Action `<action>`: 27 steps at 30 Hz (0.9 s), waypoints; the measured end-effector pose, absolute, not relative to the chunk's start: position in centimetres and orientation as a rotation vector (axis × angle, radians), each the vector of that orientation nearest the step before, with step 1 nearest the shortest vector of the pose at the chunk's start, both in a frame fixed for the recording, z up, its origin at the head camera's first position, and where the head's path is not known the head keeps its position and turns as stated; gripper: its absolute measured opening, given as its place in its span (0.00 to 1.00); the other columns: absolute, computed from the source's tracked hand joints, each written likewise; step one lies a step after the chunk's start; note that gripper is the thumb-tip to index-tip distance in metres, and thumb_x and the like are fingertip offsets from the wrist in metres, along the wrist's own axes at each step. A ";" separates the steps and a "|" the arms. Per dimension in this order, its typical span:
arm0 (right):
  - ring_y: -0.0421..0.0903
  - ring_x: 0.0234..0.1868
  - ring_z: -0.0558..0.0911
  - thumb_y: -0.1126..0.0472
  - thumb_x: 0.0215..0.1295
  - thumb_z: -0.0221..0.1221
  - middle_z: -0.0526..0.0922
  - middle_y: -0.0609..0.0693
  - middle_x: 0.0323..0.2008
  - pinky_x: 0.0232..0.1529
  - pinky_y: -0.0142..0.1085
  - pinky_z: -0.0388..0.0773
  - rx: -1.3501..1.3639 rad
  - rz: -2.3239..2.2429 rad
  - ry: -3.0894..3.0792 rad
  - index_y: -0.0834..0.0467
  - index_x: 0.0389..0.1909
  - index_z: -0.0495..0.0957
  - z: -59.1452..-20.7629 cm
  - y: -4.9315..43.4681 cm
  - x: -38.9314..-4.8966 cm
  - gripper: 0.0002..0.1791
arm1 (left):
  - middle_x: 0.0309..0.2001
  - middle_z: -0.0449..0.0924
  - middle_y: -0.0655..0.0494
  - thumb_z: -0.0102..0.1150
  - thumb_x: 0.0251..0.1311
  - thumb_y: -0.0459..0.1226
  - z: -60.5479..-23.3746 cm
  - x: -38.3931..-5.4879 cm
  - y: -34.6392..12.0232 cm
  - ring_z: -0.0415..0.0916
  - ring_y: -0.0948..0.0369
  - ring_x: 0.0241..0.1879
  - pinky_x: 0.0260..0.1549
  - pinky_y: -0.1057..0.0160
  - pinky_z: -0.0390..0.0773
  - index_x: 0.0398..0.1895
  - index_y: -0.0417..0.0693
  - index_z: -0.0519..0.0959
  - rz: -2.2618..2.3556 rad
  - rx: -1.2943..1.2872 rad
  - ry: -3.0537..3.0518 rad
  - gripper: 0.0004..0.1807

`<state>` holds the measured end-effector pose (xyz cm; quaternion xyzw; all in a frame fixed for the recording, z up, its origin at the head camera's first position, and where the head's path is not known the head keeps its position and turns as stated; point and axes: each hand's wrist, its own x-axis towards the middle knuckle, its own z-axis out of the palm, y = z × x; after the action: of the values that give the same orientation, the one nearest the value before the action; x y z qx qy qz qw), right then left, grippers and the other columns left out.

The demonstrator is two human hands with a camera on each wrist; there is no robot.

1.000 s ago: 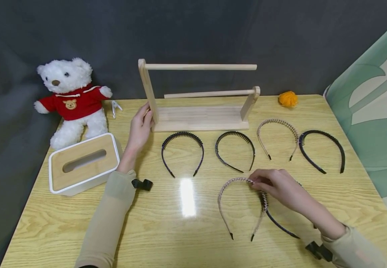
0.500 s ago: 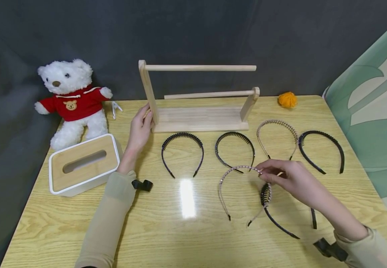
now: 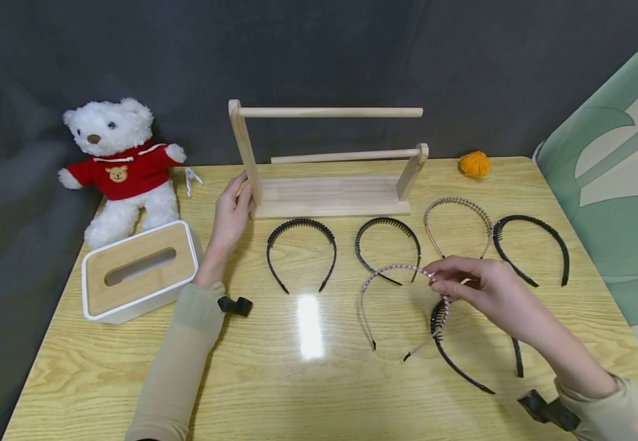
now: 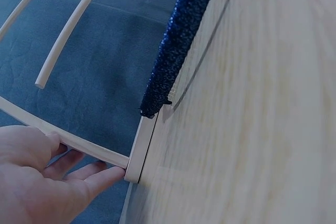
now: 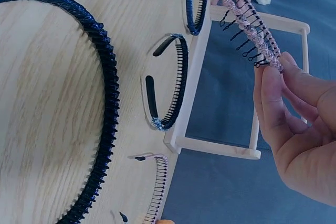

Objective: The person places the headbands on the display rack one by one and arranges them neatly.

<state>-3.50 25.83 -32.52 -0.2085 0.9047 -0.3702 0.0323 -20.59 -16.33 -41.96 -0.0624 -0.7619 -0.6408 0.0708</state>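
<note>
My right hand (image 3: 481,291) pinches a pink braided headband (image 3: 396,267) near its toothed top, raised over the table with its ends hanging down. In the right wrist view, thumb and fingertips close on the band, black comb teeth (image 5: 239,43) showing along it. Below it lies a dark toothed headband (image 3: 451,358), partly covered by hand and pink band. My left hand (image 3: 231,211) grips the left upright (image 3: 246,153) of a two-bar wooden stand (image 3: 330,196), low near its base. Both bars of the stand are bare.
More headbands lie before the stand: a dark toothed one (image 3: 301,222), a second dark one (image 3: 387,220), a pink one (image 3: 456,200) and a black one (image 3: 534,219). A teddy bear (image 3: 117,171), tissue box (image 3: 139,269) and white clip (image 3: 192,179) stand left; an orange ball (image 3: 474,164) sits back right.
My right hand has lifted the pink headband off the table, moving it up and slightly away, so it now overlaps a dark headband in view. The left hand and stand stay put.
</note>
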 end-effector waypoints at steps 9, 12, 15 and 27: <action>0.36 0.34 0.85 0.71 0.70 0.69 0.89 0.45 0.41 0.31 0.27 0.86 -0.581 -1.153 2.801 0.56 0.53 0.89 -32.0 25.7 -3.6 0.14 | 0.73 0.69 0.37 0.42 0.86 0.33 -41.8 -20.4 -16.3 0.77 0.43 0.62 0.54 0.57 0.84 0.80 0.36 0.67 -1.918 -0.188 -2.309 0.24; 0.38 0.34 0.87 0.71 0.70 0.69 0.90 0.48 0.41 0.32 0.26 0.86 -0.534 -1.208 2.792 0.58 0.54 0.88 -31.8 25.7 -3.6 0.14 | 0.73 0.69 0.36 0.42 0.86 0.33 -41.8 -20.5 -16.2 0.76 0.43 0.62 0.57 0.54 0.84 0.80 0.36 0.67 -1.924 -0.189 -2.309 0.24; 0.38 0.35 0.88 0.73 0.69 0.70 0.90 0.49 0.40 0.34 0.25 0.87 -0.497 -1.271 2.804 0.60 0.54 0.88 -31.7 25.6 -3.7 0.15 | 0.73 0.69 0.35 0.42 0.86 0.32 -41.8 -20.5 -16.3 0.77 0.42 0.62 0.61 0.50 0.84 0.80 0.35 0.67 -1.927 -0.185 -2.308 0.24; 0.36 0.38 0.86 0.71 0.70 0.70 0.91 0.47 0.40 0.38 0.20 0.84 -0.418 -1.419 2.897 0.60 0.54 0.89 -30.5 25.5 -3.8 0.14 | 0.71 0.71 0.35 0.43 0.86 0.32 -41.9 -20.5 -16.3 0.78 0.42 0.59 0.54 0.62 0.86 0.79 0.36 0.68 -1.916 -0.186 -2.294 0.24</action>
<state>-3.78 25.48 -30.47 -0.1282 0.8892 -0.4356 -0.0557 -20.53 -16.33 -41.87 -0.0618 -0.7640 -0.6380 0.0734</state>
